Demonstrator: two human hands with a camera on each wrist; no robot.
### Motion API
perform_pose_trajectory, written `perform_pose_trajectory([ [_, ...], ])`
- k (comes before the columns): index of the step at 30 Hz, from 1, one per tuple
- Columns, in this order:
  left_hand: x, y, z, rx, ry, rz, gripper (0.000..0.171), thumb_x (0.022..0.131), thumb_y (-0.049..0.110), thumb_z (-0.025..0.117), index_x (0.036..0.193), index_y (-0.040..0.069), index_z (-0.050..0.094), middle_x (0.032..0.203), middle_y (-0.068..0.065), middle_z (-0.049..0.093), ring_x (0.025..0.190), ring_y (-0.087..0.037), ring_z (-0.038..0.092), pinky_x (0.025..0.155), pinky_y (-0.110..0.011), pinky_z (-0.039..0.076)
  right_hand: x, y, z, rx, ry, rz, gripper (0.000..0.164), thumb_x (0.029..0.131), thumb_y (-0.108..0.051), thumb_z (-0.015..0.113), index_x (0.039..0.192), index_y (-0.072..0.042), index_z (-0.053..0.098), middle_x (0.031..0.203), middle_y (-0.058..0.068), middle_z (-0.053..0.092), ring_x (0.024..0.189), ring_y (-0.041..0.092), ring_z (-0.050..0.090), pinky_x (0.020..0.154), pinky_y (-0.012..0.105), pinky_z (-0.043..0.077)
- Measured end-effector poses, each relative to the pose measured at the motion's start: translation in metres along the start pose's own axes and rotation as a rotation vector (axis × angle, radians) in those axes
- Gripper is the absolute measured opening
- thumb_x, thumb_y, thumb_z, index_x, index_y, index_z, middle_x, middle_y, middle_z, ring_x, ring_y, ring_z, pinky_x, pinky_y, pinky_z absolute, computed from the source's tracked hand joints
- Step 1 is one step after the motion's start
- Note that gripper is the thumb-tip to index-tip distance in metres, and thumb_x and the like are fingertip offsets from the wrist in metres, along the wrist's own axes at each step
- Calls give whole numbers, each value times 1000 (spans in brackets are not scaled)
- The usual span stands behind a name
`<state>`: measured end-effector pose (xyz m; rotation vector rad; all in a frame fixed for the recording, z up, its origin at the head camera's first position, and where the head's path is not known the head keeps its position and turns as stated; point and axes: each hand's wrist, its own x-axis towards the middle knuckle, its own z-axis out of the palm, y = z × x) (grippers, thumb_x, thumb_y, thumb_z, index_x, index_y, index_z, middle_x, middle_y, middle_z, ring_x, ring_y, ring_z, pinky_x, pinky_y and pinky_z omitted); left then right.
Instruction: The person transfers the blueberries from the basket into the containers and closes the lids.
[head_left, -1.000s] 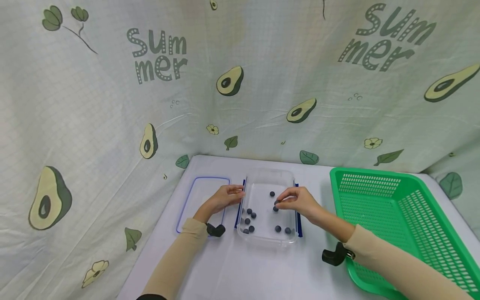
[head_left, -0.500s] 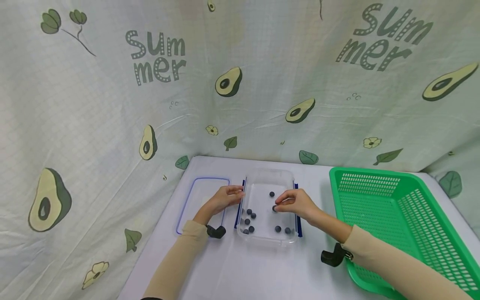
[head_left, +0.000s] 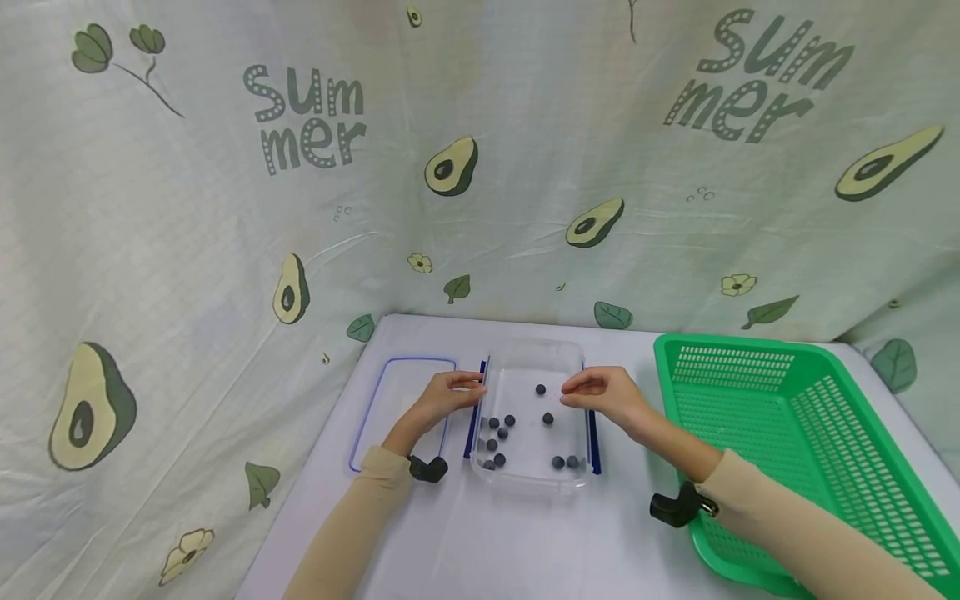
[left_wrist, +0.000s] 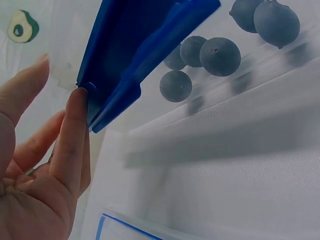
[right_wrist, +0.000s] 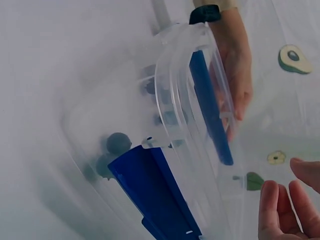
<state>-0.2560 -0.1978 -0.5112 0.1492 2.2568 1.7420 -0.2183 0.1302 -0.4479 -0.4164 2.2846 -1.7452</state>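
A clear plastic box [head_left: 531,483] with blue side latches holds several dark round blueberries [head_left: 548,419]. Some cluster along its left side, a pair lies at the near right, and two more sit around the middle. My left hand [head_left: 442,398] is at the left wall; its extended fingertips touch the blue latch [left_wrist: 135,55] in the left wrist view. Over the right wall hovers my right hand [head_left: 611,393]. Its thumb and fingers stand apart with nothing between them in the right wrist view, where the other latch [right_wrist: 152,192] shows below.
Left of the box lies a clear lid with a blue sealing edge [head_left: 423,359]. A large green plastic basket [head_left: 750,346] stands to the right, with my right forearm across its near corner. Behind the table hangs an avocado-print cloth [head_left: 517,275].
My right hand has let go of a blueberry and moved right, away from the box's middle. One more blueberry now lies in the left cluster, and the near-right pair sits closer together.
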Motion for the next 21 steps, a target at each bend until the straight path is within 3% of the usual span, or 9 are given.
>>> perform_pose_trajectory([
  [5,-2,-1,-3,9,11,18,47,91,24,76,131,2,63,117,-13,66,100,-20,68,89,-32,58,0,-3,-10,5,54,11,34,87,-18,80,109,6,71,98,11,74,88,14,69,84,22,55],
  [11,-3,-2,-6,-7,22,55,47,92,21,74,132,-2,61,116,-15,65,98,-21,69,88,-32,58,-3,-2,-29,30,105,-19,37,89,-23,78,109,7,70,98,12,74,91,19,71,88,25,55],
  [17,-6,2,-9,-65,94,206,44,102,12,59,139,-10,49,117,-29,63,101,-33,68,86,-34,59,-14,0,-56,217,137,-96,34,96,-14,70,111,15,63,99,13,73,88,17,72,86,29,58],
  [21,-11,8,-16,88,177,300,42,107,19,48,142,-4,48,121,-26,64,107,-38,65,88,-38,58,-25,2,-78,351,139,-169,25,99,-4,62,112,18,61,98,7,74,89,17,72,87,31,58],
])
